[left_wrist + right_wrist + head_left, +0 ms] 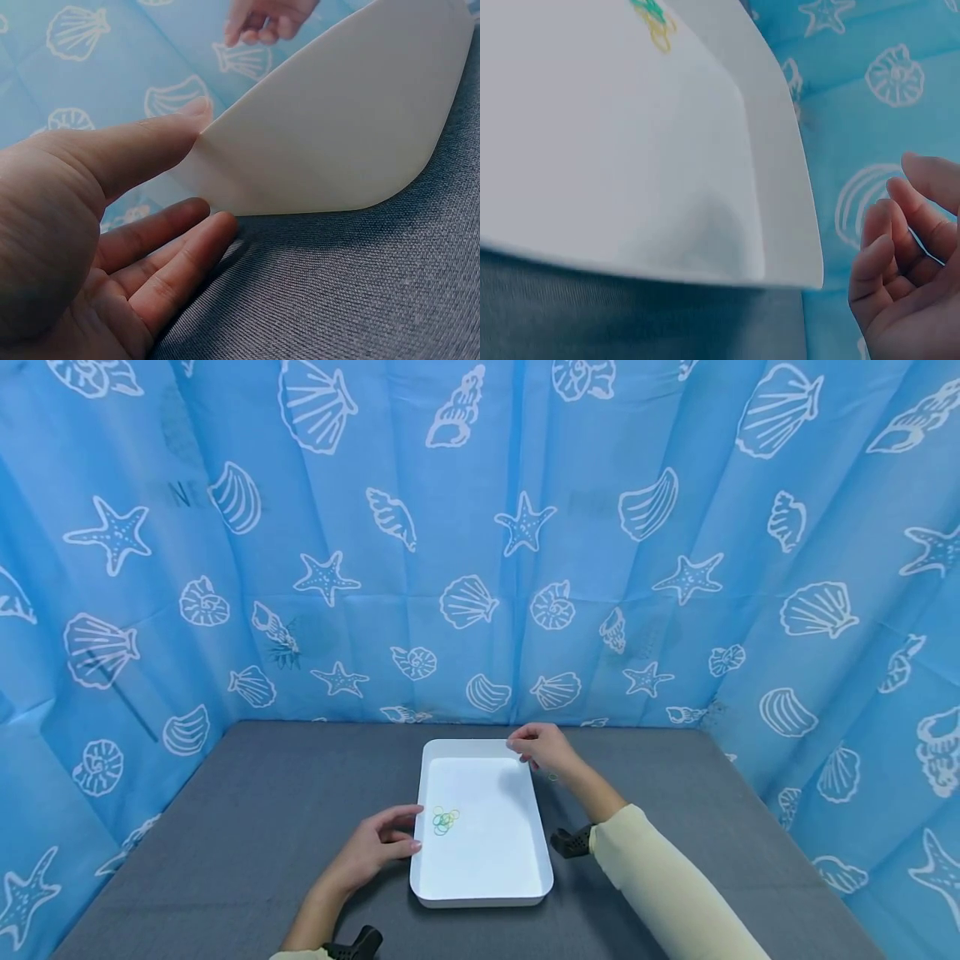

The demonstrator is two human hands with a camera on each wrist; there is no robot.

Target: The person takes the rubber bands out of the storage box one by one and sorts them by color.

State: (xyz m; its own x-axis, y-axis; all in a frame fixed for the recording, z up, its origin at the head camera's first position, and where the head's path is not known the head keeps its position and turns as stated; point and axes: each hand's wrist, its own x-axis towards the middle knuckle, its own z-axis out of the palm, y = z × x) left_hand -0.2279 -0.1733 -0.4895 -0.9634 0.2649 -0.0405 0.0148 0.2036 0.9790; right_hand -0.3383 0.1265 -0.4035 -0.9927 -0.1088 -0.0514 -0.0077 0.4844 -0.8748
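Note:
A white rectangular tray (487, 860) lies lengthwise on the grey cloth. Inside it, toward the left wall, sits a small heap of thin green and yellow rubber bands (444, 821). My left hand (375, 847) rests against the tray's left side; in the left wrist view the thumb (150, 146) touches the rim and the other fingers spread low beside the wall. Over the far right corner hovers my right hand (547, 747), fingers loosely bent, with nothing visible between them in the right wrist view. One more band (552, 777) lies just outside the tray under that hand.
Grey cloth (300, 777) covers the table around the tray. A blue curtain (480, 568) with white shells and starfish hangs behind the table and along both sides. Each wrist wears a black camera mount (572, 842).

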